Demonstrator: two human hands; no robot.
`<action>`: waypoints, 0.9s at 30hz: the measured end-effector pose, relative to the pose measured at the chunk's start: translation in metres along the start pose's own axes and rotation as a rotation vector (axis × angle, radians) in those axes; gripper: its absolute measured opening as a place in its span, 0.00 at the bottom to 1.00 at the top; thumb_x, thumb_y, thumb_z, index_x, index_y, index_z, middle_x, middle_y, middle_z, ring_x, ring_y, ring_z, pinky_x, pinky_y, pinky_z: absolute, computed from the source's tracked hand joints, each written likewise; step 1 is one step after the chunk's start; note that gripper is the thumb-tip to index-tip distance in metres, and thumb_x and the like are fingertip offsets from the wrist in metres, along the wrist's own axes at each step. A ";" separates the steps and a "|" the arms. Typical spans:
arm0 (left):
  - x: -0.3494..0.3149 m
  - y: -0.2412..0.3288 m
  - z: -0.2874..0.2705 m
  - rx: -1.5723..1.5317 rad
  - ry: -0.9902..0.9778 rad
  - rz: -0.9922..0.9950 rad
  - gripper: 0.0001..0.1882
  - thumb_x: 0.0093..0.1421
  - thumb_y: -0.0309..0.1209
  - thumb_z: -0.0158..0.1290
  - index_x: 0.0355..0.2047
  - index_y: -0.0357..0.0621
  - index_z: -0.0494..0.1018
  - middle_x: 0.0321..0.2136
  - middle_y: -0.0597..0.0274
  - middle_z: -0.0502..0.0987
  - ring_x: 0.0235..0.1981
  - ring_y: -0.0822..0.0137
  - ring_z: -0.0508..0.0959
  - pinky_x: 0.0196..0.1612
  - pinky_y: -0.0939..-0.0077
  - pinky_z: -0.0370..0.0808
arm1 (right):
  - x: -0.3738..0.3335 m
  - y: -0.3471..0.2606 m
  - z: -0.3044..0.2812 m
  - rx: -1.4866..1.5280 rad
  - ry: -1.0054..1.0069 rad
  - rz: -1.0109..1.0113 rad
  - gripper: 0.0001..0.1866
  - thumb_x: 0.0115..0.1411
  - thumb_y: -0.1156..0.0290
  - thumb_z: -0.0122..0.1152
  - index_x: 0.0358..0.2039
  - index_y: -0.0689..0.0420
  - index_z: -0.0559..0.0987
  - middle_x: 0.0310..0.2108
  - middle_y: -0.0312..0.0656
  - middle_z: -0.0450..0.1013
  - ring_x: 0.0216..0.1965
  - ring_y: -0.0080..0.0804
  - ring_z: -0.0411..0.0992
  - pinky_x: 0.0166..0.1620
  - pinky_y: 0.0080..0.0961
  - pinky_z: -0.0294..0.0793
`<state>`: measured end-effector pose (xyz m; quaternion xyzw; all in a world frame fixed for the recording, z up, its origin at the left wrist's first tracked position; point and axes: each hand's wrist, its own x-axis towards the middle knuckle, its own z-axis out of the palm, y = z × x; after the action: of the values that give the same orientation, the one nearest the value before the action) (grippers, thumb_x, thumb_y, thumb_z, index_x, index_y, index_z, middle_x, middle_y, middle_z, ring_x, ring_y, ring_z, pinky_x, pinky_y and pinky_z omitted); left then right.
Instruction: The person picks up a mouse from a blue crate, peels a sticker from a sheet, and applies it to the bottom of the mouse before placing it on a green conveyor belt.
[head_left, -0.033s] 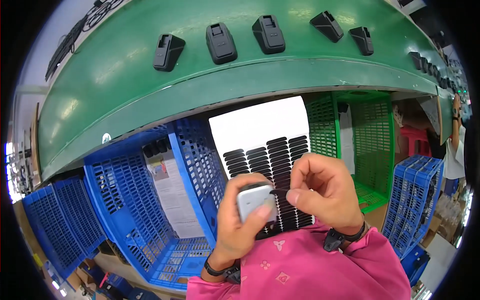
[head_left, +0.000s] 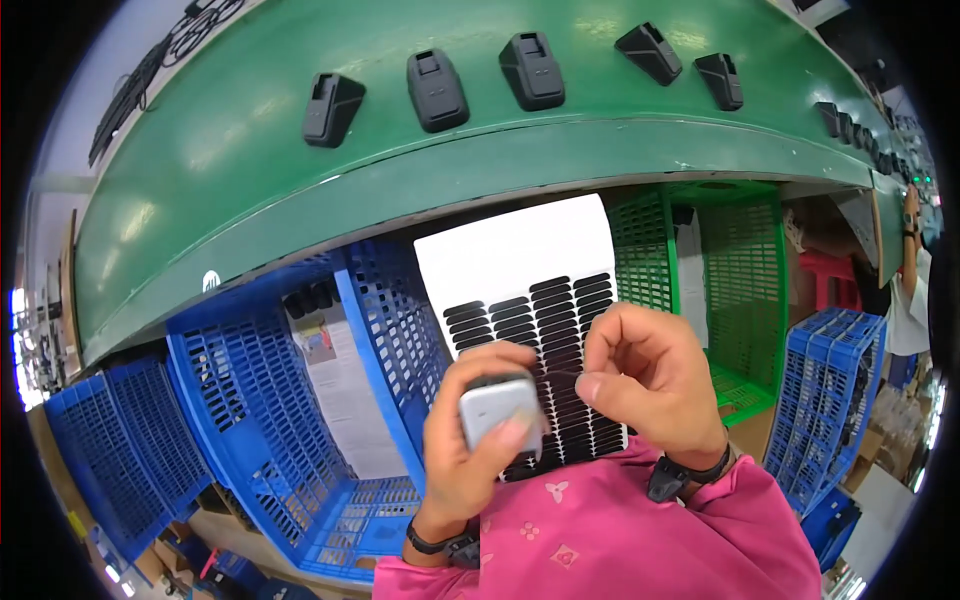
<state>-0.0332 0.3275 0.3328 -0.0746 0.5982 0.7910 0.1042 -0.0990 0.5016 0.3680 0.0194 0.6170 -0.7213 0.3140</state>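
Observation:
My left hand (head_left: 465,430) is closed around a small grey device with rounded corners (head_left: 490,408), its thumb across the pale face. To its right, my right hand (head_left: 655,380) pinches thumb and fingers together at a thin black sticker (head_left: 566,374), which is hard to make out against the dark rows behind. Below both hands a white sheet (head_left: 515,245) leans from under the bench edge toward my lap, covered in columns of black oval stickers. The device and the right fingertips are apart.
Several black charger-like docks (head_left: 437,90) stand along the green bench (head_left: 230,150). A blue crate (head_left: 270,400) with papers is on the left, a green crate (head_left: 735,280) on the right. Stacked blue crates (head_left: 825,400) stand farther right, near another person's arm (head_left: 910,240).
My left hand and the grey device have shifted a little left and down, widening the gap to my right hand. The right hand stays nearly in place.

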 end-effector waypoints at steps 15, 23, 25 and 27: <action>-0.001 -0.011 0.002 0.032 0.026 0.061 0.27 0.51 0.34 0.55 0.48 0.28 0.69 0.50 0.44 0.69 0.53 0.56 0.68 0.57 0.66 0.62 | -0.001 0.032 -0.004 -0.155 0.319 -0.239 0.10 0.51 0.82 0.63 0.35 0.64 0.75 0.27 0.34 0.68 0.22 0.12 0.62 0.25 0.11 0.62; -0.003 -0.014 0.008 -0.095 -0.009 0.028 0.27 0.54 0.33 0.54 0.51 0.30 0.65 0.56 0.42 0.62 0.50 0.57 0.71 0.49 0.67 0.70 | 0.000 0.041 -0.005 -0.256 0.235 -0.292 0.04 0.54 0.81 0.61 0.30 0.64 0.74 0.30 0.37 0.68 0.27 0.15 0.67 0.28 0.12 0.66; -0.003 -0.012 0.015 -0.165 -0.009 0.004 0.27 0.56 0.34 0.54 0.52 0.30 0.64 0.58 0.41 0.59 0.49 0.56 0.73 0.46 0.68 0.73 | 0.002 0.043 -0.004 -0.248 0.247 -0.322 0.04 0.55 0.81 0.60 0.30 0.64 0.73 0.30 0.36 0.67 0.28 0.15 0.66 0.29 0.12 0.66; -0.002 -0.012 0.020 -0.241 -0.076 -0.024 0.24 0.59 0.34 0.51 0.51 0.31 0.63 0.62 0.40 0.51 0.46 0.56 0.76 0.41 0.68 0.77 | 0.004 0.044 -0.007 -0.268 0.348 -0.356 0.03 0.56 0.82 0.57 0.31 0.64 0.72 0.30 0.35 0.66 0.29 0.15 0.65 0.33 0.12 0.66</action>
<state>-0.0285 0.3500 0.3278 -0.0635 0.4935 0.8582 0.1265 -0.0832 0.5042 0.3261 -0.0072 0.7452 -0.6629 0.0715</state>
